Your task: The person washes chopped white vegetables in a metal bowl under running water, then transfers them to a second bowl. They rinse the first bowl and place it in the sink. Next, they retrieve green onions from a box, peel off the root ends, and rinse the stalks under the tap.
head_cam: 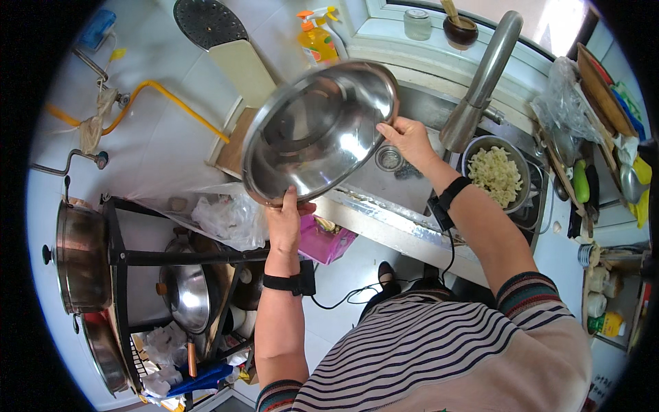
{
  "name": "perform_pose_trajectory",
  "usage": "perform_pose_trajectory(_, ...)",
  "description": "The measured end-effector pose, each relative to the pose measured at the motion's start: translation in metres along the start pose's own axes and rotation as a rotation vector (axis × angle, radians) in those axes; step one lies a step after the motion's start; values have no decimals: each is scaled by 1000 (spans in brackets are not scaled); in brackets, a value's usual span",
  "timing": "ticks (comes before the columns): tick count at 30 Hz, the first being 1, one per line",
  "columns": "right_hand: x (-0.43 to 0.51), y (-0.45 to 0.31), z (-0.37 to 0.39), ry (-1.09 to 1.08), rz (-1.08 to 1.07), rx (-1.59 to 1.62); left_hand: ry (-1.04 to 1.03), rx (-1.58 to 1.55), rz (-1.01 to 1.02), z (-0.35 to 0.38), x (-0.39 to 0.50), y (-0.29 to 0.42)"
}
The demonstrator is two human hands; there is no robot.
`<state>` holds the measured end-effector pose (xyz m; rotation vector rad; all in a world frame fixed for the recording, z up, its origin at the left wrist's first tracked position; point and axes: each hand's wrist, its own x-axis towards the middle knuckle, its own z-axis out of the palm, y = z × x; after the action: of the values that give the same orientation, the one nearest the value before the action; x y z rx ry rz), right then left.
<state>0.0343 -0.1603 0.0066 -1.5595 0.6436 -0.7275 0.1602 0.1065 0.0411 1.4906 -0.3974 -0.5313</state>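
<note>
A large stainless steel basin [319,129] is held up, tilted, over the left part of the sink. My left hand [285,221] grips its near rim, thumb on the inside. At the rim's right side, my right hand [409,141] holds on with the thumb inside too. Beneath and to the right lies the metal sink [370,177] with its drain strainer [389,158]. A metal faucet [476,87] leans over the sink. Right of it, a metal bowl [526,177] holds chopped pale green vegetable pieces [494,175].
A black rack [185,257] with a lidded pot [82,257] and a wok lid [188,298] stands at left. A pink bag [322,242] hangs below the counter edge. Bottles [316,41], a glass jar [417,24] and a yellow hose [170,98] are along the back and left.
</note>
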Motion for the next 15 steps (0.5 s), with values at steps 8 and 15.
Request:
perform_pose_trajectory(8,2,1,16,-14,271,391,-46,-208,-153,52,3,3)
perform_pose_trajectory(15,-30,-5,31,-293,511,573,-10,-363,-267,80,11,3)
